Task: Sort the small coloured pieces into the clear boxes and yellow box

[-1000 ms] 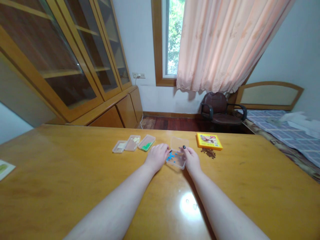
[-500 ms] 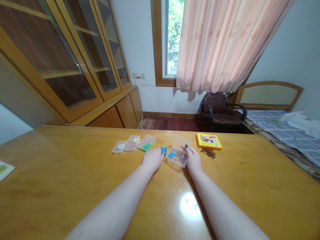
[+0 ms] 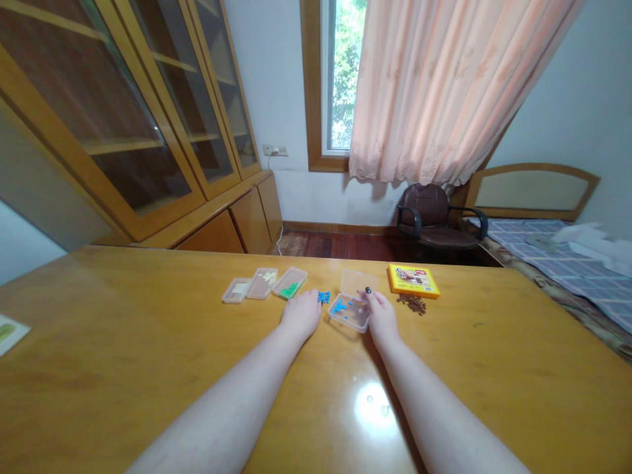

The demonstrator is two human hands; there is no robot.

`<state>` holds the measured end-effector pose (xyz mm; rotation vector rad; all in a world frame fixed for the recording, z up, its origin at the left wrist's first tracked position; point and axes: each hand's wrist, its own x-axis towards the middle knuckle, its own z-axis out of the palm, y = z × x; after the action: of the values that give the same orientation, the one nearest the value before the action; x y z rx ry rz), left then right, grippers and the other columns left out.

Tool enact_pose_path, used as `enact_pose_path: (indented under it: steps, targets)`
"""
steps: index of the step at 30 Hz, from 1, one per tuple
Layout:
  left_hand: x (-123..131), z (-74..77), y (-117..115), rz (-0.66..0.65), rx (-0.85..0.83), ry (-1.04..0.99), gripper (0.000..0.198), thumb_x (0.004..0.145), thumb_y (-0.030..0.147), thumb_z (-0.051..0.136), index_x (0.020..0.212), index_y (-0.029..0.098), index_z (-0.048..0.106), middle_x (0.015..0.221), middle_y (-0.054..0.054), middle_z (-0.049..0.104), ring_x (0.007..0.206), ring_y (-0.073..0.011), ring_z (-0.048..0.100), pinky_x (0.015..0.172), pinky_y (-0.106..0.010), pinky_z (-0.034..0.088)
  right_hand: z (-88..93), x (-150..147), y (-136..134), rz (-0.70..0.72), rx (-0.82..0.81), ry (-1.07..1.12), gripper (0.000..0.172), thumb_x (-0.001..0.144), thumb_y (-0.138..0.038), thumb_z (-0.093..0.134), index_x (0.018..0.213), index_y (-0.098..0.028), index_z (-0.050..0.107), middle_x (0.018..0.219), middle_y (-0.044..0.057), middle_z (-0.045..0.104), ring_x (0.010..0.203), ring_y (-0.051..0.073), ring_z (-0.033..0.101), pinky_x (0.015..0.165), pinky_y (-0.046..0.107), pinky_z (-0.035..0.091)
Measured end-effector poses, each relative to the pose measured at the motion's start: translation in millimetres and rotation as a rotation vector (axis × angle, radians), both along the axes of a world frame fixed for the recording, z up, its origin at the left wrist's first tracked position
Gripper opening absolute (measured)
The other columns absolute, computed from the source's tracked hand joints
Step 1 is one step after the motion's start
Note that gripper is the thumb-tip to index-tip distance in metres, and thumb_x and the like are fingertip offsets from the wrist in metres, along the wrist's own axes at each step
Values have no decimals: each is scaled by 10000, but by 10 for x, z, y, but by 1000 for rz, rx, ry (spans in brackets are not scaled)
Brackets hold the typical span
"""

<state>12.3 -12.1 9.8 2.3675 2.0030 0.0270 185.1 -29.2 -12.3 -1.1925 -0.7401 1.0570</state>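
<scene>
My right hand (image 3: 382, 317) grips the right edge of a clear plastic box (image 3: 359, 322), which is tilted slightly, its lid (image 3: 356, 282) folded back behind it. Small blue pieces (image 3: 340, 306) lie inside, mostly toward the left. Left of the box, my left hand (image 3: 301, 313) is curled low over the table, beside a little heap of blue pieces (image 3: 324, 297). Its fingertips are mostly hidden, so what they pinch does not show. Just beyond that hand is an open clear box with green pieces (image 3: 289, 289).
Further left are a clear box with cream pieces (image 3: 266, 279) and a small clear box (image 3: 236, 290). To the right, a yellow box (image 3: 413, 280) lies behind a heap of brown pieces (image 3: 413, 303). A chair (image 3: 428, 210) stands past the wooden table's far edge (image 3: 316, 258).
My left hand has shifted very slightly at the blue heap, and its dark thumbnail no longer shows. The right hand and its box have hardly moved.
</scene>
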Motion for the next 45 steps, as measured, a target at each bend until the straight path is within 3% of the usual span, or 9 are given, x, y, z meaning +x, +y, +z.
enact_pose_path:
  steps: [24,30,45]
  targets:
    - [-7,-24,20,-25,-8,15,287,900,251,291,973,125,539,911,-138,619,861,-226,616,726,-333,469,-14,-4,1,2,-12,-24,433,610,-545,644,764,-141,664,686,64,676,449,121,499,472,262,422]
    - [-10,-68,46,-33,7,17,265,897,233,303,957,125,537,897,-132,627,852,-227,616,716,-339,468,47,-29,-17,-14,-14,-11,458,578,-567,655,746,-140,670,728,82,686,532,156,559,483,261,430]
    - [-32,-117,81,-45,31,-11,269,887,257,313,938,134,547,882,-119,632,827,-226,622,694,-335,470,4,-4,-10,42,-29,-62,384,626,-516,634,748,-154,666,674,42,660,469,122,493,488,259,398]
